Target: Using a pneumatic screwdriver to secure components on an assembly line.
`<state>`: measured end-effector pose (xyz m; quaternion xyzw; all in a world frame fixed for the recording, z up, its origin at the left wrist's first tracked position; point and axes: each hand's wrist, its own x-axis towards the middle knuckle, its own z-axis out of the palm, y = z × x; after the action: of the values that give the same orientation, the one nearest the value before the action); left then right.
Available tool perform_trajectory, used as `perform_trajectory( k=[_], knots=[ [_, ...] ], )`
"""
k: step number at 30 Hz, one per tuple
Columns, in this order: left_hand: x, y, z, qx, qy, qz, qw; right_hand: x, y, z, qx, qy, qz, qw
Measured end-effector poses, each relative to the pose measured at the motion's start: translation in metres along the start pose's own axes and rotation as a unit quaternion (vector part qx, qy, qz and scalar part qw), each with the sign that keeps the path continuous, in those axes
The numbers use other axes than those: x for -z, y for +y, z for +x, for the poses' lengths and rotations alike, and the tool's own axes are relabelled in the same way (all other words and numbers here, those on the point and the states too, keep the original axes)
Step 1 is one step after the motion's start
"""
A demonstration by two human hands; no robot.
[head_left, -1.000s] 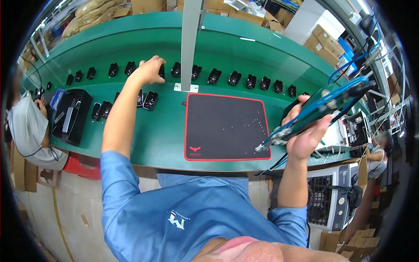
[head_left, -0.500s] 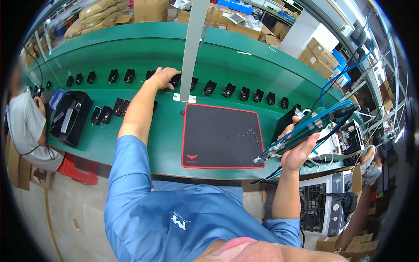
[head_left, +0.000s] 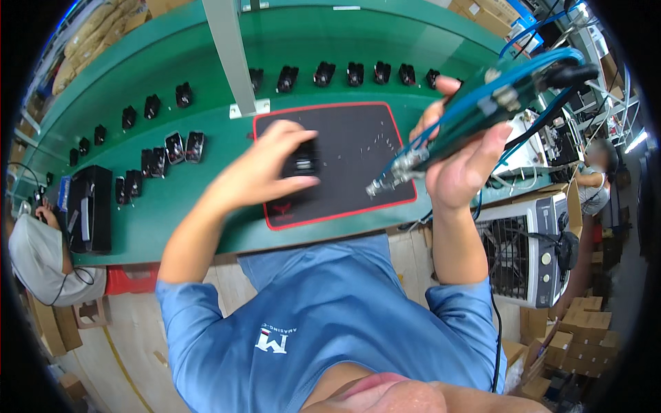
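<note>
With my left grip (head_left: pixel 275 165), I am grasping a small, black, block-shaped plastic unit (head_left: pixel 304 160) between fingers and thumb. The unit is over the left half of a black rectangular mat with a red border (head_left: pixel 351 196); it is blurred, and I cannot tell whether it touches the mat. My right grip (head_left: pixel 454 151) is closed around a dark green cylindrical tool with a silvery metal nozzle (head_left: pixel 475 107), which I hold tilted, its nozzle pointing down and left over the mat's right part. Blue tubing (head_left: pixel 530 65) runs along the tool. Tiny white slivers (head_left: pixel 375 143) lie scattered on the mat. On the green table (head_left: pixel 165 224), more black units (head_left: pixel 355 73) stand in a row behind the mat, and a cluster of similar black units (head_left: pixel 195 146) sits left of it, beyond my left forearm.
</note>
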<state>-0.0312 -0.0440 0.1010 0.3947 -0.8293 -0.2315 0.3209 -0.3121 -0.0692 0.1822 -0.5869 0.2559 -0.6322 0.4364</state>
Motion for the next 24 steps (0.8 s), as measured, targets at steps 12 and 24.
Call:
perform_trajectory(
  k=[12, 24],
  knots=[
    [-0.110, -0.005, 0.005, 0.022, 0.003, -0.058, 0.998, -0.033, 0.010, -0.016, -0.022, 0.037, 0.005, 0.999],
    [-0.113, -0.010, 0.005, 0.000, 0.011, -0.058, 0.998, -0.027, 0.020, -0.022, -0.027, 0.040, 0.029, 0.998]
  ],
)
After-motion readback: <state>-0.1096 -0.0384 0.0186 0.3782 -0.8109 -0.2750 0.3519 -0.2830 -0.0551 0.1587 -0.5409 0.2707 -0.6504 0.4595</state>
